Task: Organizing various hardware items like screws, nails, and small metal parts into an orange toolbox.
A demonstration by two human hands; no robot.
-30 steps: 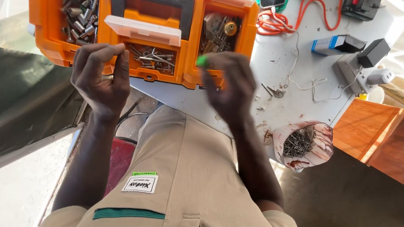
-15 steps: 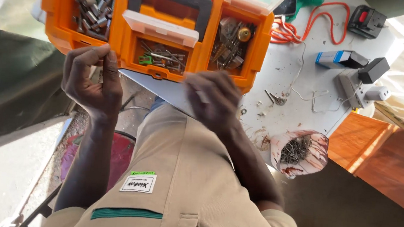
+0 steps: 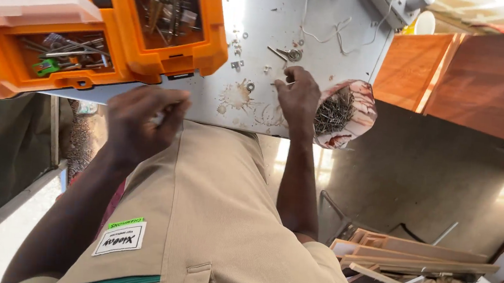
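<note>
Both hands have left the front of the orange organiser box [image 3: 171, 57], where they were a moment ago. The right hand [image 3: 298, 98] has moved to the right and now lies on the grey tabletop [image 3: 256, 16], just beside the open bag of nails [image 3: 345, 114] that sits at the tabletop edge. Its fingers [image 3: 288, 77] are bent and held close together, with the tips down on the surface among the small loose metal parts [image 3: 239, 62]. A thin pale piece shows at the fingertips, but I cannot tell if they pinch it or only press on it.

The left hand [image 3: 140, 125] has come down from the box and now hangs in front of the near edge of the tabletop, above the beige shirt [image 3: 210, 216]. Its fingers are curled and pressed together, as in a pinch. The picture is blurred there, so what they hold, if anything, cannot be seen.

The box stays open at the upper left of the tabletop. Its front compartment holds thin metal pieces and one green part [image 3: 45, 67], and its clear lid [image 3: 32, 7] is lifted. A key-like metal thing [image 3: 290, 54] and a white wire [image 3: 323, 36] lie further back. So the handling has passed from the box compartments to the loose parts beside the nails.
</note>
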